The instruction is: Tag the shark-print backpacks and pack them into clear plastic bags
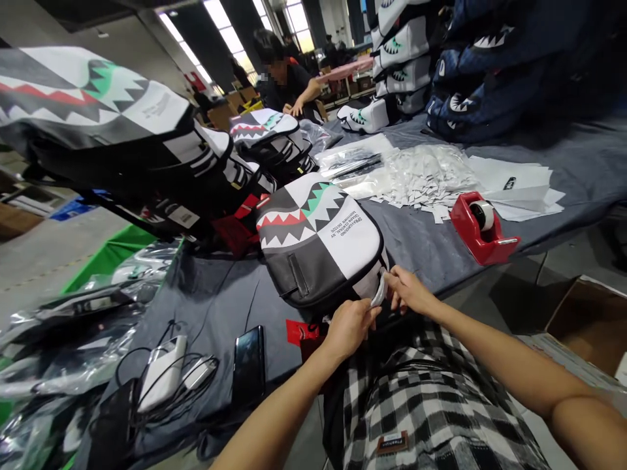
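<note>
A black and white backpack (318, 241) with a red and green shark-mouth print lies on the table in front of me. At its near right end, my left hand (353, 325) pinches the lower end of a short light grey strip (379, 290). Closed around the strip's upper end are the fingers of my right hand (410, 292). Whether the strip is a handle or a loose piece I cannot tell, as my fingers cover both ends. Beside my left wrist a red tag (298, 331) hangs from the bag.
A red tape dispenser (481, 228) stands on the right, near loose white labels (426, 176). More shark-print backpacks (93, 104) are piled left and at the back right. A phone (248, 362) and a cabled white power bank (162, 372) lie front left. Another person (289, 81) works across the table.
</note>
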The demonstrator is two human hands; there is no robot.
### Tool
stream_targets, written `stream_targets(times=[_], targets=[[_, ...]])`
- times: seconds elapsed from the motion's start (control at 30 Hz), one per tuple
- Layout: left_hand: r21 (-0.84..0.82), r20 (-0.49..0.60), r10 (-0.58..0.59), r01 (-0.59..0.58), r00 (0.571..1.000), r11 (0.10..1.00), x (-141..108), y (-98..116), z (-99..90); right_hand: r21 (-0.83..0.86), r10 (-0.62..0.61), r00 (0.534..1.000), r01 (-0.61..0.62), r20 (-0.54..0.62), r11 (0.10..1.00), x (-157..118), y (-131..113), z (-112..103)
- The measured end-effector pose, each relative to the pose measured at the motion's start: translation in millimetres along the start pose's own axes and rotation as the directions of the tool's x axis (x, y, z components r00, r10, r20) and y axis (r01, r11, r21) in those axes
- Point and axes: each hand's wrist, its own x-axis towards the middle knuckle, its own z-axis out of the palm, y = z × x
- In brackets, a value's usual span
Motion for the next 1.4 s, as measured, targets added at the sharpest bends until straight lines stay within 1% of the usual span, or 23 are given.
stream_targets(times=[0.03,0.07,0.13,0.2,0.3,0.4,0.47,0.5,0.57,0.6,0.67,0.73,0.77,0.8,0.83,0.87,0.93,0.97,1.03,1.13,1.2,1.33,1.4], targets=[[0.035,-0.008,-0.009,0.010,1.000,0.999,4.9,4.3,3.1,-0.010,0.054,0.998,-0.054,-0.023,0.998,2.4,0.4,6.4],[0.076,-0.021,-0.021,0.022,1.000,0.997,8.7,7.9,6.5,-0.032,0.071,0.994,-0.073,-0.078,0.997,5.7,2.3,12.8],[0.162,-0.055,-0.052,0.060,0.997,0.985,13.0,12.4,13.3,-0.039,0.041,0.973,-0.051,-0.228,0.998,13.2,9.5,24.6],[0.222,-0.071,-0.082,0.095,0.994,0.970,13.9,13.3,18.5,0.012,0.014,0.946,-0.011,-0.322,1.000,19.3,17.8,34.7],[0.228,-0.066,-0.093,0.106,0.993,0.968,13.3,11.2,20.9,0.051,0.001,0.932,0.019,-0.363,0.999,23.3,24.4,43.6],[0.168,-0.038,-0.065,0.070,0.997,0.983,13.2,9.2,18.1,0.064,-0.021,0.955,0.042,-0.296,0.997,20.4,24.7,35.4],[0.173,-0.017,-0.053,0.055,0.998,0.983,12.2,8.1,15.7,0.042,-0.049,0.977,0.059,-0.209,0.997,13.4,25.7,13.1],[0.215,-0.005,-0.054,0.054,0.999,0.975,11.0,7.5,14.6,0.011,-0.060,0.981,0.063,-0.182,0.998,8.2,26.9,-4.0],[0.348,0.025,-0.053,0.041,0.998,0.937,6.3,5.8,12.9,-0.087,-0.074,0.975,0.057,-0.210,0.995,-4.8,29.9,-48.6],[0.408,0.045,-0.044,0.022,0.998,0.913,3.1,4.6,11.9,-0.143,-0.078,0.959,0.040,-0.272,0.989,-12.1,31.2,-74.8],[0.469,0.094,-0.021,-0.026,0.995,0.883,-3.7,1.1,9.3,-0.251,-0.109,0.890,-0.007,-0.444,0.968,-26.1,32.1,-129.3],[0.474,0.142,-0.010,-0.059,0.990,0.879,-8.9,-3.9,5.7,-0.323,-0.148,0.761,-0.085,-0.631,0.942,-36.5,32.1,-179.1],[0.472,0.165,-0.009,-0.071,0.986,0.879,-10.5,-6.9,4.0,-0.328,-0.142,0.707,-0.133,-0.693,0.935,-39.6,32.6,-199.6],[0.469,0.184,-0.007,-0.082,0.983,0.879,-11.4,-10.1,2.6,-0.310,-0.112,0.679,-0.177,-0.726,0.934,-41.3,33.7,-216.3],[0.464,0.199,0.006,-0.100,0.980,0.880,-11.8,-13.6,1.8,-0.278,-0.062,0.681,-0.212,-0.730,0.937,-41.5,35.6,-228.7],[0.454,0.208,0.033,-0.126,0.978,0.882,-12.0,-17.5,1.7,-0.241,-0.004,0.706,-0.237,-0.708,0.941,-40.6,38.1,-236.8],[0.445,0.206,0.105,-0.189,0.973,0.875,-12.1,-26.2,3.2,-0.180,0.085,0.769,-0.254,-0.634,0.950,-36.2,44.3,-241.9],[0.458,0.203,0.139,-0.220,0.969,0.861,-12.4,-30.7,4.7,-0.161,0.103,0.786,-0.250,-0.610,0.955,-33.5,47.4,-240.5],[0.533,0.200,0.182,-0.263,0.963,0.804,-13.9,-39.0,7.9,-0.130,0.114,0.789,-0.239,-0.603,0.962,-27.7,52.2,-234.7],[0.677,0.200,0.201,-0.284,0.959,0.680,-17.5,-45.6,11.7,-0.078,0.135,0.765,-0.236,-0.630,0.969,-19.9,54.2,-228.9],[0.717,0.197,0.223,-0.295,0.955,0.631,-19.4,-46.4,12.6,-0.056,0.142,0.739,-0.236,-0.659,0.970,-17.8,51.5,-228.9],[0.706,0.158,0.311,-0.327,0.937,0.629,-20.2,-48.8,13.6,-0.071,0.083,0.684,-0.194,-0.725,0.978,-32.1,44.5,-225.1],[0.707,0.113,0.369,-0.335,0.923,0.622,-18.4,-52.5,16.2,0.065,0.118,0.625,-0.107,-0.772,0.992,-45.4,45.4,-214.7]])
